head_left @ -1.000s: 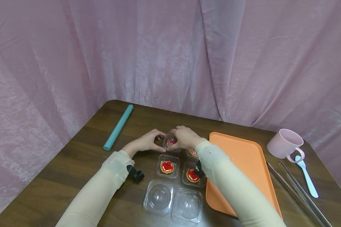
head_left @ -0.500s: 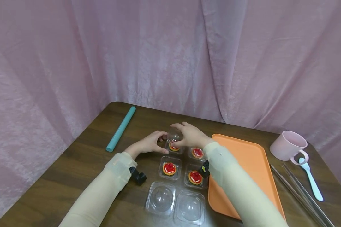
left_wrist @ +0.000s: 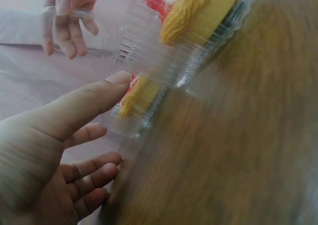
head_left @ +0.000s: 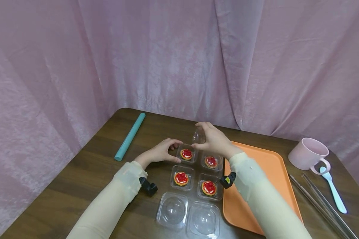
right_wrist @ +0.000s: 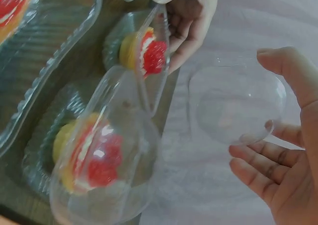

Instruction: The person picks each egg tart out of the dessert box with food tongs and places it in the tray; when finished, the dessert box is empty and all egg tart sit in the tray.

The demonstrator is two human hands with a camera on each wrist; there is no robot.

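Observation:
My right hand point(head_left: 215, 141) holds a clear domed lid point(right_wrist: 236, 106) up on edge, thumb on one side and fingers on the other. Below and left of it, a small clear plastic container point(head_left: 194, 159) stands uncovered with a red-topped tart point(head_left: 186, 154) inside. My left hand point(head_left: 161, 151) steadies that container, its thumb at the front corner and fingertips at the back one. Another domed lid point(right_wrist: 141, 187) sits over the back right tart point(head_left: 210, 161). In front are two more uncovered tarts, a left one point(head_left: 181, 178) and a right one point(head_left: 209, 188).
Nearest the person lie two clear domed lids, a left one point(head_left: 172, 209) and a right one point(head_left: 204, 219). An orange tray point(head_left: 263, 172) lies under the right forearm. Beyond are a pink mug point(head_left: 308, 153), a pale blue spatula point(head_left: 334, 191) and metal tongs point(head_left: 323, 205). A teal rod point(head_left: 130, 136) lies at left.
My right hand has raised the domed lid off the back left tart and carried it up and right, tilting it on edge. The left hand stays at the container.

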